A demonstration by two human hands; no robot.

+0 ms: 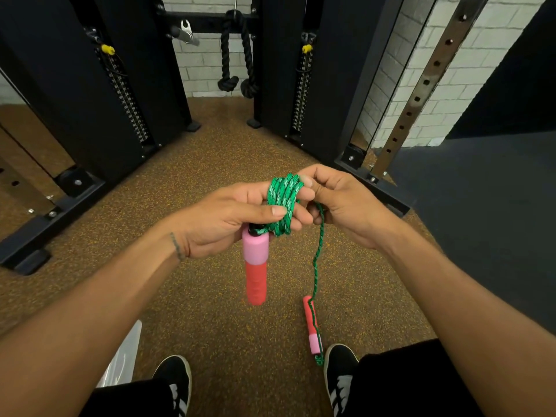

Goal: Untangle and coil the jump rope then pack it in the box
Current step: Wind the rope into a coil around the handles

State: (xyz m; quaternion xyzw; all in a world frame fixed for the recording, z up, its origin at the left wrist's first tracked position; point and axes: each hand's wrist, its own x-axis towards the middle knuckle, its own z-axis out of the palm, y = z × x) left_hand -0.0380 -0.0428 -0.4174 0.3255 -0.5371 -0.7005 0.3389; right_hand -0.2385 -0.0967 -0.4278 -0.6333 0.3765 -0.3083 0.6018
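Observation:
A green braided jump rope [282,197] is wound in several loops around the fingers of my left hand [228,218]. One pink and red handle [255,266] hangs straight down from that hand. My right hand [340,200] pinches the rope at the top of the coil. From it a loose strand [319,251] drops to the second pink and red handle [311,326], which lies on the floor by my right shoe. No box is clearly in view.
Black cable machine columns [126,85] with weight stacks stand ahead on both sides. A black rope attachment [237,55] hangs between them. A clear plastic piece [123,356] lies at lower left by my left shoe [177,383]. The floor is brown speckled rubber.

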